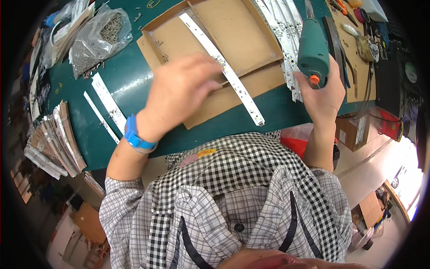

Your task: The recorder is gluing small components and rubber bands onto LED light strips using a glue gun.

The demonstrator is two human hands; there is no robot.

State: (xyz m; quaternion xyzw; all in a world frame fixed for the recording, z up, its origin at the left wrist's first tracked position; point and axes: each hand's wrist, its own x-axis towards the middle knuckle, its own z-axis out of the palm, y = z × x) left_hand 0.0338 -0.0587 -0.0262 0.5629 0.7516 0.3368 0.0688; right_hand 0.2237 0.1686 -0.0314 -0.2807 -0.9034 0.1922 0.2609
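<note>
Gripping green electric screwdriver (312, 47) in right hand (327, 96), best steady LED strip (234, 81) with left hand (182, 87), too blurred to tell grip.

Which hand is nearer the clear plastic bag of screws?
Left. The left hand is below and right of the bag in the picture, by the cardboard tray; the right hand is farther right, holding the green electric screwdriver.
</note>
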